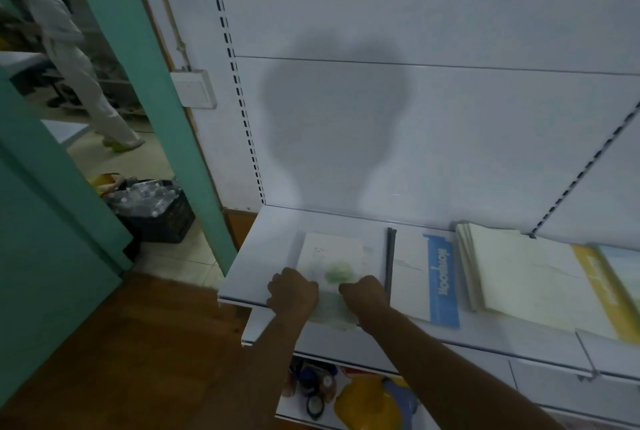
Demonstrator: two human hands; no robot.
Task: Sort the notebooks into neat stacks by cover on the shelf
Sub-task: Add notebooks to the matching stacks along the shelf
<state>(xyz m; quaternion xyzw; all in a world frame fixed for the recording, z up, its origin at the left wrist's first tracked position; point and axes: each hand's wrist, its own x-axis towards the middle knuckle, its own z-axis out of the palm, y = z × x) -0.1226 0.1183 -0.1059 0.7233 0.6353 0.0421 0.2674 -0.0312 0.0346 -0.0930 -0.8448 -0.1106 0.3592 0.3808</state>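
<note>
Hands grip the green-cover notebook near the shelf front left corner: left hand and right hand curled on its near edge; blue notebook beside it, black crate of bottles on floor

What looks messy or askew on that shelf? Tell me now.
The yellow-band stack at the right is fanned, its page edges splayed unevenly. The green-cover notebooks, gripped by the left hand and right hand, overhang the shelf front edge.

Both hands blur over the green-cover notebook, hiding its near edge; the yellow-spine stack runs off right.
</note>
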